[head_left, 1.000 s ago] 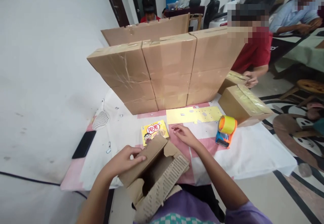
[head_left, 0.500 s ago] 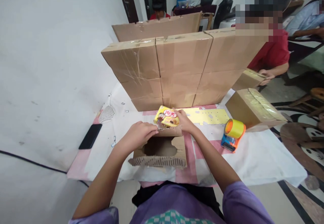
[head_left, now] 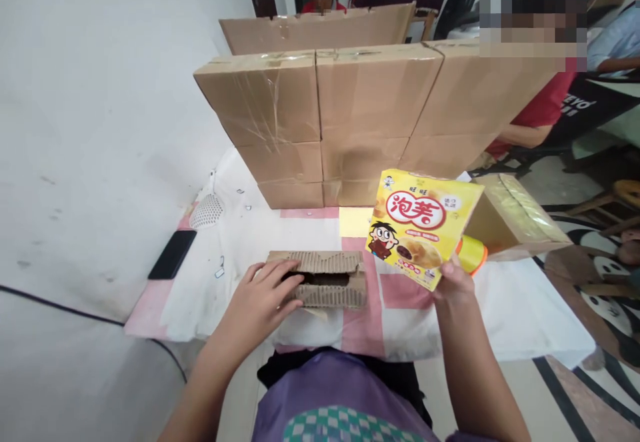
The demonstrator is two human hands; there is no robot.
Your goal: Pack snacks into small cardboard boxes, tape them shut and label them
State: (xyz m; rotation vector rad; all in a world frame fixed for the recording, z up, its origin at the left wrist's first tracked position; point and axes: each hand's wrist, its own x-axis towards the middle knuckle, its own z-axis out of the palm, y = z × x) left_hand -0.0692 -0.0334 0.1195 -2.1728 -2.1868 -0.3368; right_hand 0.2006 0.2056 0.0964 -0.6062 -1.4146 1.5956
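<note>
My right hand [head_left: 454, 281] pinches the lower right corner of a yellow snack carton [head_left: 423, 225], raised above the table with its printed front toward me. The carton shows a cartoon figure and pictures of puffs, and it looks flat. At the left end of a small cardboard box [head_left: 345, 295], my left hand [head_left: 270, 289] rests with spread fingers, some at the slot on top. The box's corrugated flaps [head_left: 315, 261] lean inward and leave a narrow dark gap. What is inside cannot be made out.
Stacked cardboard boxes [head_left: 370, 89] form a wall behind. A tape dispenser [head_left: 473, 254] is partly hidden by the carton, near another cardboard box [head_left: 525, 219]. A black phone [head_left: 173, 255] and perforated white piece [head_left: 207, 212] lie left. A person in red [head_left: 543, 119] sits right.
My right hand has brought the yellow carton right and closer, turning its front toward me. The small box's opening has narrowed as its flaps folded inward; my left hand has moved lower.
</note>
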